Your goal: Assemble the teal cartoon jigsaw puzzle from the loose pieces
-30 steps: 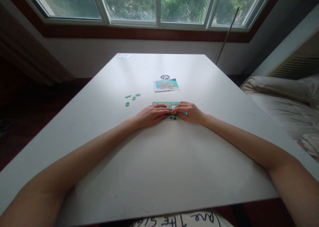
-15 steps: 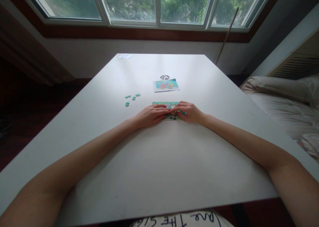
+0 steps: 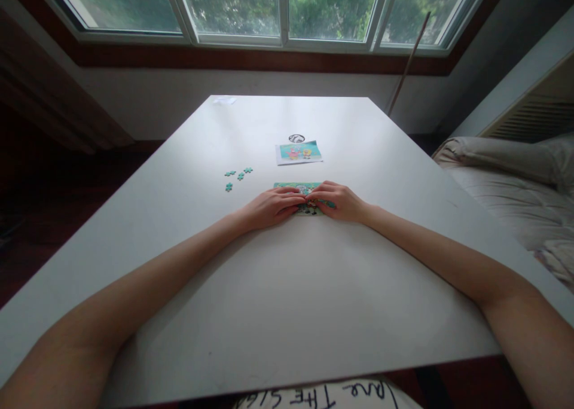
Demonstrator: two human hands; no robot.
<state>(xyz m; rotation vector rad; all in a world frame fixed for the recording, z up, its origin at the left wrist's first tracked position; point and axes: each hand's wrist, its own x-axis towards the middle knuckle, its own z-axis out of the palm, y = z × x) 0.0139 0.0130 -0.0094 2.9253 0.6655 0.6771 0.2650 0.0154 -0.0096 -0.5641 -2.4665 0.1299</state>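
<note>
On the table lies a small green jigsaw puzzle (image 3: pixel 301 187) with a colourful picture, partly covered by both hands. My left hand (image 3: pixel 272 207) rests over its left side, fingers stretched out and lying on it, the tips near the middle. From the right, my right hand (image 3: pixel 338 200) bends its fingers together over the puzzle, fingertips touching it close to the left ones. Whatever may be between the right fingers is too small and hidden to make out. Several loose green puzzle pieces (image 3: pixel 229 187) lie to the left, apart from my left hand.
Behind the puzzle lies a picture sheet (image 3: pixel 299 152), with a dark-edged round item (image 3: pixel 296 139) beyond it. A clear or white scrap (image 3: pixel 223 100) sits at the white table's (image 3: pixel 278 313) far left corner. A padded seat (image 3: pixel 493 200) stands to the right.
My fingertips have shifted very slightly over the middle of the puzzle. The loose pieces and the picture sheet stay where they were.
</note>
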